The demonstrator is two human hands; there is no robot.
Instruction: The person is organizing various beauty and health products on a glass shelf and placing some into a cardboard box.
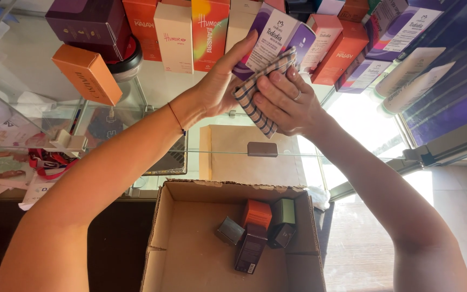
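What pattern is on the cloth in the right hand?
The cloth is checked, dark lines on pale fabric; head view.

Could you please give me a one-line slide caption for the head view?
Left hand steadies a purple box on a glass shelf while the right hand presses a checked cloth against it, above a cardboard box.

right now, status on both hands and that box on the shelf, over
Left hand grips the purple-and-white box. Right hand presses checked cloth against it. Neighbouring boxes crowd close.

A purple-and-white carton (268,40) stands tilted on the glass shelf, its top leaning toward 1 o'clock. A checked cloth (260,86), crumpled and blue-beige, presses against its lower edge, hanging toward 6 o'clock.
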